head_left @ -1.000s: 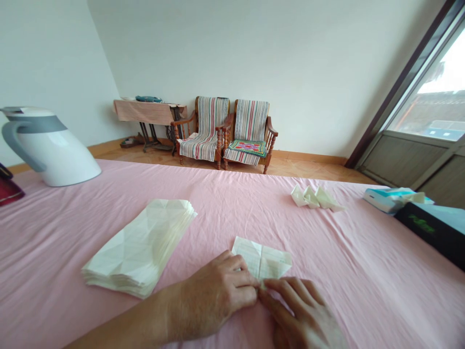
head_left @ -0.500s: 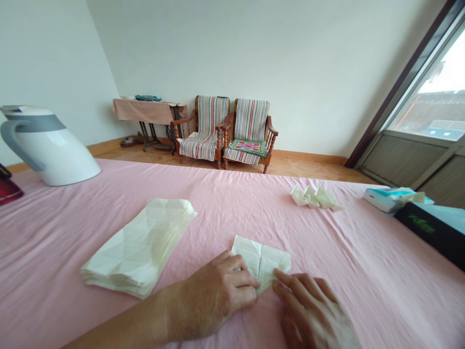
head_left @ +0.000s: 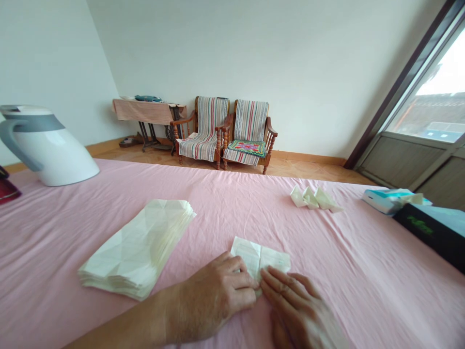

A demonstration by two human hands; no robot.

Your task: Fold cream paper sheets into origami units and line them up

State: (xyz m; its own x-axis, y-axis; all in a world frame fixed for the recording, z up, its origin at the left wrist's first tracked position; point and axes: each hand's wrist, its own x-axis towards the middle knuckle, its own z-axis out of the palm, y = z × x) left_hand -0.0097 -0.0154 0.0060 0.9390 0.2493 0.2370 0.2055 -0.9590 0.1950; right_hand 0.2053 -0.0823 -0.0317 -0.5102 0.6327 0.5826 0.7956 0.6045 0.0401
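Note:
A small sheet of folded pale paper [head_left: 269, 256] with a crease down its middle lies on the pink cloth in front of me. My left hand [head_left: 221, 293] rests on its left part, fingers curled against the paper, the thumb mostly hidden. From the right, my right hand [head_left: 300, 300] lays outstretched fingers on its near edge, the tips close to the left hand's fingers. The paper's lower part is covered by both hands. Beside the left forearm lies a thick stack of creased pale paper sheets [head_left: 141, 242].
Several folded paper shapes [head_left: 314, 198] stand in a row farther back. At the right are a tissue pack [head_left: 385, 199] and a black box [head_left: 428, 230]. A white and grey jug [head_left: 61, 150] stands at the left near a dark red object [head_left: 7, 188].
My right hand has slid left along the paper's near edge, and its fingertips now come up to my left hand. The left hand has stayed in place.

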